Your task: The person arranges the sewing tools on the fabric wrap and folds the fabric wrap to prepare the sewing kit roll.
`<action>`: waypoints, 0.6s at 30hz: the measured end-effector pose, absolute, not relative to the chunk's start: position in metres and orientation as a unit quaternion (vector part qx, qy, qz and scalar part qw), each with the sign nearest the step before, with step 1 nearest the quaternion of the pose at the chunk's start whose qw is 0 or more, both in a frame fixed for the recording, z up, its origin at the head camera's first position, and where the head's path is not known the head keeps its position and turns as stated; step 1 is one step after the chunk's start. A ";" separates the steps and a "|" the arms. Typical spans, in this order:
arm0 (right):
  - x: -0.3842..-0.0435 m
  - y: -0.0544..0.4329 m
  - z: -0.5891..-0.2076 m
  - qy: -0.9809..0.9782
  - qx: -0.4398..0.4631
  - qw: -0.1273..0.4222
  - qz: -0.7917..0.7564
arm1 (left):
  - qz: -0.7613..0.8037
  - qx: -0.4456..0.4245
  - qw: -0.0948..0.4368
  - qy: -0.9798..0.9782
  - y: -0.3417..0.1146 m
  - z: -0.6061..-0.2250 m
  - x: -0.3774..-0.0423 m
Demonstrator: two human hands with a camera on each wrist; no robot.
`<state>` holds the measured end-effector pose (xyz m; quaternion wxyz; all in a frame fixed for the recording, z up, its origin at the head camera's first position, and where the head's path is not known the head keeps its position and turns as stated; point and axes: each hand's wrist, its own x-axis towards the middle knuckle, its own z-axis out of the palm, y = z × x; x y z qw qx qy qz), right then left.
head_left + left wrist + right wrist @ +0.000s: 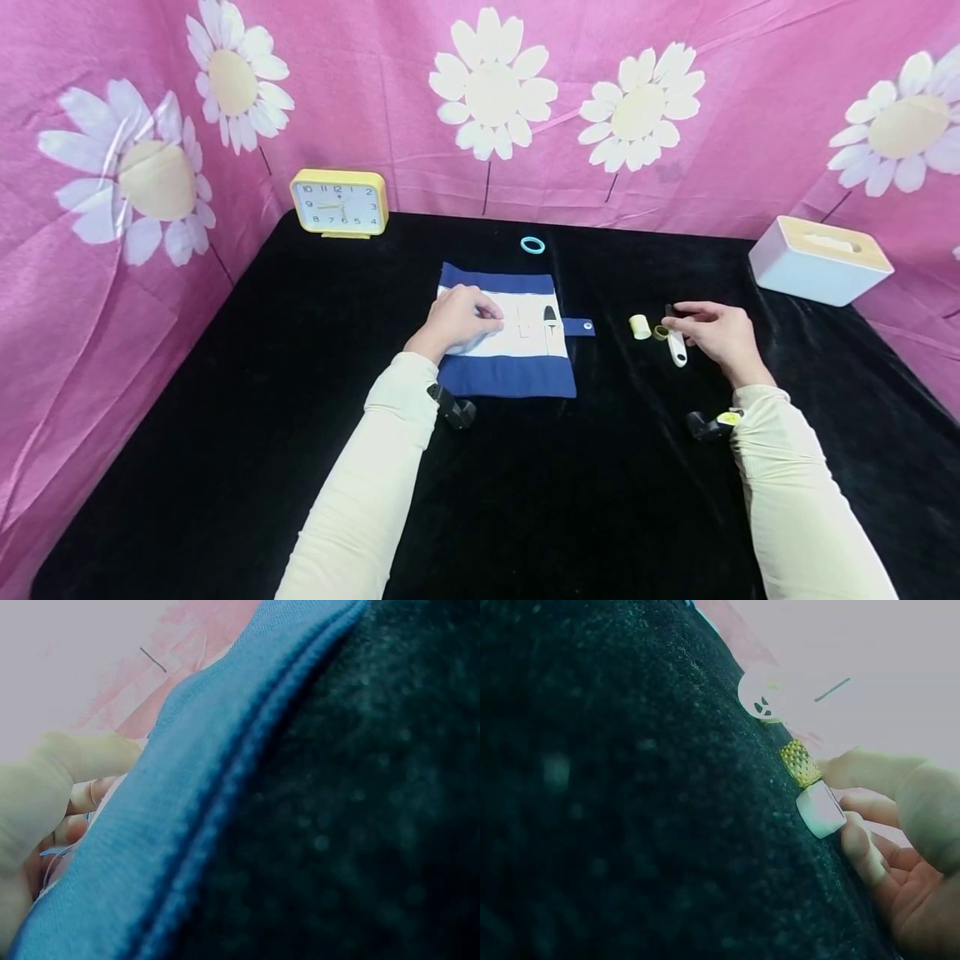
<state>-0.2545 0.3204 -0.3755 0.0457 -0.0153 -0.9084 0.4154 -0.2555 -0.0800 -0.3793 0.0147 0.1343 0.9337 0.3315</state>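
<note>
A blue-and-white fabric roll (510,377) lies spread out, with a black-tipped tool (551,317) in its white band. Over the left part of that band my left hand (461,315) curls its fingers and grips at the cloth. A thin clear edge (51,868) shows beside them in the left wrist view; the exact hold is hidden. On the right, my right hand (720,333) pinches the dark end of a small white-handled tool (678,350). Close by sit a gold dimpled thimble (801,763) and a pale yellow thread spool (640,327).
A light blue ring (532,245) lies behind the roll, whose snap strap (578,327) points right. At the back left stands a yellow clock (340,202), and a white tissue box (813,265) stands at the back right. Black cloth (570,492) covers the table.
</note>
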 end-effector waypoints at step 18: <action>-0.252 0.312 -0.371 -0.903 -0.042 0.065 0.423 | 0.335 0.129 0.003 0.934 -0.080 -0.381 -0.254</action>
